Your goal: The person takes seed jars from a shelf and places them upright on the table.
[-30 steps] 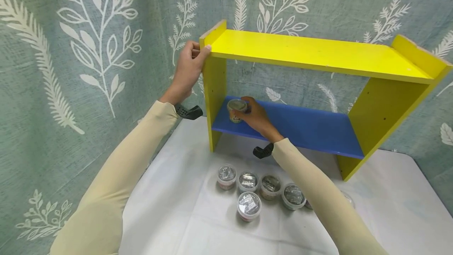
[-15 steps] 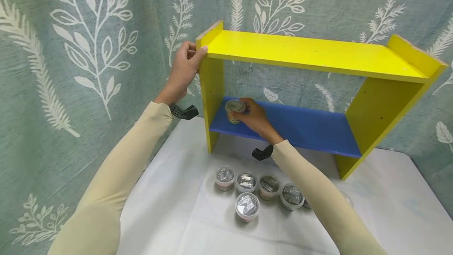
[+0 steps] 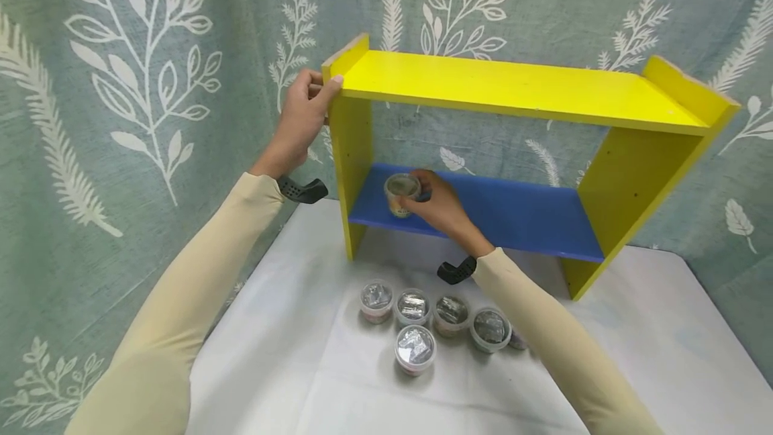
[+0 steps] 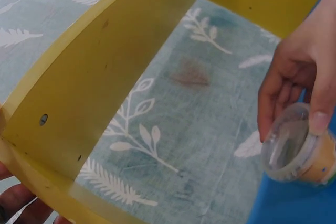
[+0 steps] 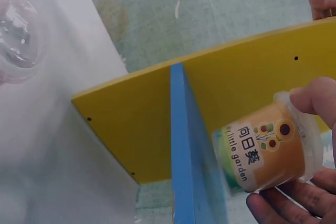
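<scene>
In the head view my left hand [image 3: 304, 113] grips the upper left corner of a yellow shelf unit [image 3: 519, 89], thumb on the front edge. My right hand [image 3: 443, 203] holds a clear plastic tub [image 3: 402, 195] by its lidded rim, over the left end of the blue shelf board [image 3: 513, 213]. The right wrist view shows the tub's orange and green label [image 5: 262, 148] with sunflowers and "My little garden". Its base is close to the blue board; whether they touch I cannot tell. The left wrist view shows the tub's clear lid [image 4: 286, 142] under the right thumb.
Several similar tubs with silvery contents stand on the white table [image 3: 290, 327] before the unit, among them a front tub [image 3: 415, 348] and a left one [image 3: 376, 297]. The right sleeve partly hides another. A patterned green curtain [image 3: 181, 119] hangs behind and left.
The head view has shifted, so the unit appears further left. My right hand and the tub have moved slightly right and toward the board's front edge. My left hand keeps its grip on the corner.
</scene>
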The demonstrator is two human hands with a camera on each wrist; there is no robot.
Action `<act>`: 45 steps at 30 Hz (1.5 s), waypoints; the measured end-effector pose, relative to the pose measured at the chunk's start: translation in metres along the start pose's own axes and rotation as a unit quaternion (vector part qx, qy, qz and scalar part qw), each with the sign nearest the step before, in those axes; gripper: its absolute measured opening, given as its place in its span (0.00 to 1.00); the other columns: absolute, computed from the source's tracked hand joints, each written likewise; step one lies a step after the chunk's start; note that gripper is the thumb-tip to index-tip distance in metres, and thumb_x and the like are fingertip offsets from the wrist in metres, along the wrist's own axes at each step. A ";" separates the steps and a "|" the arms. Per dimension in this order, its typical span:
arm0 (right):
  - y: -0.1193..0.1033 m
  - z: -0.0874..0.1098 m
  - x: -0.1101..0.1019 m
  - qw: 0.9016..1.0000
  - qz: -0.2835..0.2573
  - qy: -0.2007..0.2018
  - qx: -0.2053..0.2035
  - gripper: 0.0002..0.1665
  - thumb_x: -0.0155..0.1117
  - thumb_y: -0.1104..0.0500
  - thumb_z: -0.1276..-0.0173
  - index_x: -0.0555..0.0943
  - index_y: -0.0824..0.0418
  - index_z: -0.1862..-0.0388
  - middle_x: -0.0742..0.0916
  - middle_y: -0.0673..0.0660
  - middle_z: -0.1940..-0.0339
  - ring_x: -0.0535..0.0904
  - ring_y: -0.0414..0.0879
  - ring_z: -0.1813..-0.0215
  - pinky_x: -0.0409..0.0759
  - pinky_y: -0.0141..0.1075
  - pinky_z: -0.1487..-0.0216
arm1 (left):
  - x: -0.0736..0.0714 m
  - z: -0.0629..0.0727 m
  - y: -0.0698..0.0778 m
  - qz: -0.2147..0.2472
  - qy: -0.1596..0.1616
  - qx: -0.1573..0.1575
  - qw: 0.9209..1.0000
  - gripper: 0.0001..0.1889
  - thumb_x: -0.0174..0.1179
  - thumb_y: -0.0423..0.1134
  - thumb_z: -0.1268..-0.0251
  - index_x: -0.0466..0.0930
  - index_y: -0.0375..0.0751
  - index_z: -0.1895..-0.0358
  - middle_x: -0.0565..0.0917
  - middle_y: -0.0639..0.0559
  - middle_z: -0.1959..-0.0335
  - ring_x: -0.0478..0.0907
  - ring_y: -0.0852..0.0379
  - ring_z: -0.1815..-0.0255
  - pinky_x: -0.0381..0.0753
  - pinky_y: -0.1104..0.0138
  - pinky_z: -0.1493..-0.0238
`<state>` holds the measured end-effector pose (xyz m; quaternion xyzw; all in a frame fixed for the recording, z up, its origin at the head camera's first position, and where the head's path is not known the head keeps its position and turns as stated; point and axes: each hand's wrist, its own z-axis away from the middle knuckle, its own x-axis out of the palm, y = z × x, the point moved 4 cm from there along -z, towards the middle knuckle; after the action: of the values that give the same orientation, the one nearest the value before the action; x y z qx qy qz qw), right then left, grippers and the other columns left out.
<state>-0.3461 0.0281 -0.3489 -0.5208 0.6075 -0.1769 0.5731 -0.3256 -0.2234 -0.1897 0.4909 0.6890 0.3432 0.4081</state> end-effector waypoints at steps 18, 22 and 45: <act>-0.011 0.036 -0.014 0.999 0.011 -0.004 -0.033 0.39 0.75 0.47 0.33 0.72 0.58 0.28 0.84 0.58 0.44 0.84 0.52 0.48 0.84 0.43 0.49 | 0.001 0.001 0.001 0.026 0.008 0.000 1.000 0.19 0.58 0.56 0.25 0.70 0.47 0.47 0.76 0.48 0.51 0.76 0.50 0.52 0.74 0.59 0.52; -0.012 0.046 -0.019 0.999 0.023 -0.005 -0.036 0.39 0.75 0.45 0.33 0.73 0.57 0.29 0.84 0.56 0.44 0.85 0.49 0.49 0.84 0.42 0.49 | 0.001 0.002 0.001 0.029 0.014 0.002 0.999 0.19 0.58 0.56 0.25 0.71 0.47 0.47 0.76 0.48 0.52 0.76 0.51 0.53 0.73 0.59 0.53; -0.004 0.095 -0.032 0.999 0.030 -0.002 -0.030 0.38 0.78 0.46 0.36 0.74 0.55 0.31 0.85 0.54 0.45 0.85 0.47 0.49 0.84 0.43 0.47 | 0.004 0.002 0.000 0.022 0.005 0.009 1.000 0.18 0.57 0.56 0.23 0.69 0.47 0.48 0.75 0.48 0.52 0.76 0.50 0.54 0.72 0.60 0.53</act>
<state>-0.2669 0.0902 -0.3559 -0.5199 0.6268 -0.1400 0.5632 -0.3245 -0.2193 -0.1914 0.5078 0.6831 0.3484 0.3927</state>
